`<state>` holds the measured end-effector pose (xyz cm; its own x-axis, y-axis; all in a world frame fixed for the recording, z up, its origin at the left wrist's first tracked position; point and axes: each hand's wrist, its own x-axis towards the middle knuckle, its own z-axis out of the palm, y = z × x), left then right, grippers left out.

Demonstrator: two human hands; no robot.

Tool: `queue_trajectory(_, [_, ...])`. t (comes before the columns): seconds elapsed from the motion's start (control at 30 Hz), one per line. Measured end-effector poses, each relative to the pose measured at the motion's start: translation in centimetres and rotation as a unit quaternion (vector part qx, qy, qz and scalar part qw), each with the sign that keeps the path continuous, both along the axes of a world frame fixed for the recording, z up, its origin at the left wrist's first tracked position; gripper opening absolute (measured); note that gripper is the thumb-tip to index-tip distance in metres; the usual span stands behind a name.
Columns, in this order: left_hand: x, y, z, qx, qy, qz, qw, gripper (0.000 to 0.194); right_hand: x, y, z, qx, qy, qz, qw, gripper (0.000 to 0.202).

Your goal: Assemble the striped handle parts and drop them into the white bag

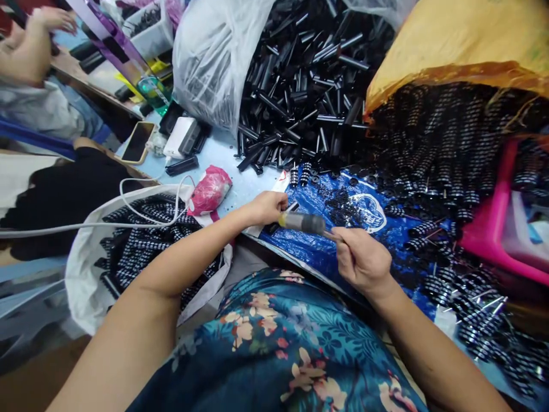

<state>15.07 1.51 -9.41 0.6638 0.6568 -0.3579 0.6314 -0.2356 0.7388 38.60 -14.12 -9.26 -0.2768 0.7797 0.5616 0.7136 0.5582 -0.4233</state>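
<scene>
My right hand (364, 260) is closed around the thin handle of a mallet. The mallet's cylindrical head (302, 222), yellowish at one end and dark at the other, points toward my left hand and is slightly blurred. My left hand (268, 207) is closed, its fingertips pinching a short black tube (293, 207) at the bench's front edge. The mallet head hides part of that tube. Two ribbed black-and-silver rollers (294, 175) stand just beyond, on a blue plastic sheet (313, 200) scattered with small black pieces.
Loose black tubes (295, 86) spill from a clear plastic bag (214, 63). Ribbed rollers fill a yellow sack (454, 46) and a white sack (81, 274). A pink bin (500, 212) stands right. Left are a pink bundle (210, 190), cables, a phone (138, 142) and another person's hand (30, 46).
</scene>
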Motion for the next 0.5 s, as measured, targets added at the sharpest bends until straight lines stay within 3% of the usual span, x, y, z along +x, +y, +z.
queue_trajectory(0.2, [1.3,0.1,0.2,0.027,0.050,-0.007,0.998,0.032,-0.9,-1.0,-1.2,-0.054,-0.140,0.054,0.987,0.026])
queue_trajectory(0.3, [0.4,-0.7,2.0,0.061,0.074,-0.023,0.995,0.022,0.1,-1.5,-1.4,-0.055,-0.088,0.061,0.993,0.023])
queue_trajectory(0.4, [-4.4,-1.8,5.4,0.012,0.069,-0.098,0.993,0.019,2.1,-2.6,-1.7,-0.047,-0.078,0.021,0.996,0.020])
queue_trajectory(0.5, [-12.4,-3.1,8.2,-0.089,0.135,-0.145,0.976,0.022,4.1,-4.1,-3.0,-0.034,-0.127,-0.048,0.990,0.023])
